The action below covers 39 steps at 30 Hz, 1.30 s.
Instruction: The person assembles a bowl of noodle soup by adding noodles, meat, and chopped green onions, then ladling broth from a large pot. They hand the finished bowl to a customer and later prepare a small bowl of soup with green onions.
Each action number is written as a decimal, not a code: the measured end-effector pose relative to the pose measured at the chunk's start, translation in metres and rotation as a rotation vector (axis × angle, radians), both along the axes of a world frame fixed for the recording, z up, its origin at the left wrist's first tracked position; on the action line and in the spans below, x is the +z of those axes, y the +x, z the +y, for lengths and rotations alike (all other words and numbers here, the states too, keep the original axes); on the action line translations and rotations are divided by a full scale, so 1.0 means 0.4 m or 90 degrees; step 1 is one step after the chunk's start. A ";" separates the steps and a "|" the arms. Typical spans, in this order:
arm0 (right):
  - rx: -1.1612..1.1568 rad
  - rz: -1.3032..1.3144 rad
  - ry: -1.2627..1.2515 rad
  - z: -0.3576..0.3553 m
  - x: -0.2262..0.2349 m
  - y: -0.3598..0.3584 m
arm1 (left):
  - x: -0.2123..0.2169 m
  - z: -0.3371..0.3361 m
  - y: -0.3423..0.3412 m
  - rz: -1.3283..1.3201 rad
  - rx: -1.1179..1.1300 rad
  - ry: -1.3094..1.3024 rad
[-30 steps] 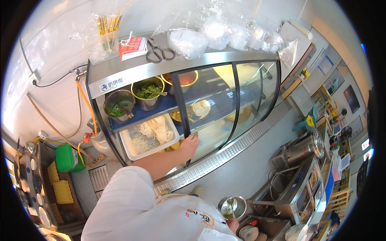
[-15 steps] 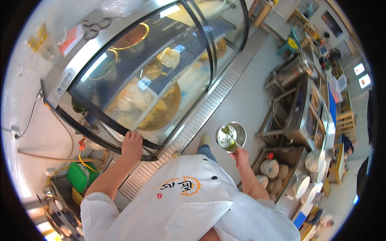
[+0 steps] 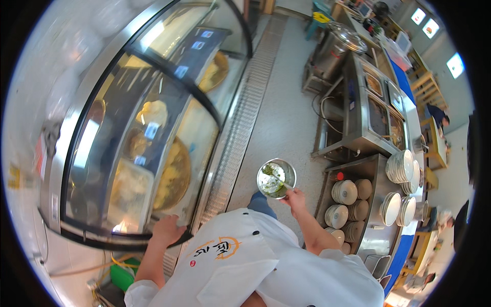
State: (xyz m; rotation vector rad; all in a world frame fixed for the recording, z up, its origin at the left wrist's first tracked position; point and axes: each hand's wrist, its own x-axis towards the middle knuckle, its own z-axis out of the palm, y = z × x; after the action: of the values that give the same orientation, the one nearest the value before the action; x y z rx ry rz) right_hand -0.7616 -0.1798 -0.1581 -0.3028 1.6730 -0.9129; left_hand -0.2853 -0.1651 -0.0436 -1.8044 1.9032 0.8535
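Two hands busy: right hand [image 3: 295, 197] grips a steel bowl [image 3: 276, 178], left hand [image 3: 168, 228] grasps the glass display case [image 3: 148, 133] beside stacked bowls [image 3: 345, 193].

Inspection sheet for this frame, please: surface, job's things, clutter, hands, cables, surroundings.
Surface: pale floor with a metal drain grate along the display case.
Job's things: steel bowl holding green bits and a utensil; curved glass display case with food trays inside.
Clutter: stacked bowls and plates on a steel shelf unit.
Hands: left hand on the case's lower edge; right hand holds the bowl's rim.
Cables: yellowish hose or cable low left.
Surroundings: large steel pot, steel counter with wells, another person far right.
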 end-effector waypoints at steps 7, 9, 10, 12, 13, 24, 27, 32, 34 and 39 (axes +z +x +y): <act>0.009 0.075 0.094 -0.225 -0.037 -0.445 | -0.239 -0.467 -0.632 0.283 0.034 0.032; 0.047 0.145 0.017 -0.322 -0.045 -0.626 | -0.311 -0.589 -0.831 0.485 0.115 0.038; 0.049 0.161 0.010 -0.353 -0.042 -0.691 | -0.342 -0.648 -0.939 0.483 0.127 0.111; 0.003 0.177 0.000 -0.362 -0.022 -0.807 | -0.368 -0.739 -1.138 0.475 0.103 0.212; -0.009 0.188 -0.014 -0.363 -0.007 -0.850 | -0.371 -0.777 -1.237 0.468 0.077 0.246; -0.382 0.227 0.058 -0.456 0.014 -0.974 | -0.397 -1.212 -1.824 0.405 -0.227 0.484; -0.460 0.213 0.080 -0.612 0.004 -0.937 | -0.422 -1.420 -1.831 0.399 -0.256 0.523; -0.612 0.175 0.067 -1.020 0.023 -0.867 | -0.391 -1.836 -1.791 0.424 -0.281 0.555; -0.488 0.196 0.026 -1.204 0.029 -0.819 | -0.361 -2.033 -1.750 0.451 -0.272 0.592; -0.509 0.101 -0.051 -1.677 0.093 -0.834 | -0.257 -2.423 -1.771 0.639 -0.254 0.470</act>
State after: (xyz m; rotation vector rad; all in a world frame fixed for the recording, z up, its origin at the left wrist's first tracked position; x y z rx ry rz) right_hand -1.0954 -0.8504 -0.1207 0.2812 1.9331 -1.5736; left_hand -0.9935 -1.1342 -0.1465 -0.5199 1.8833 2.1665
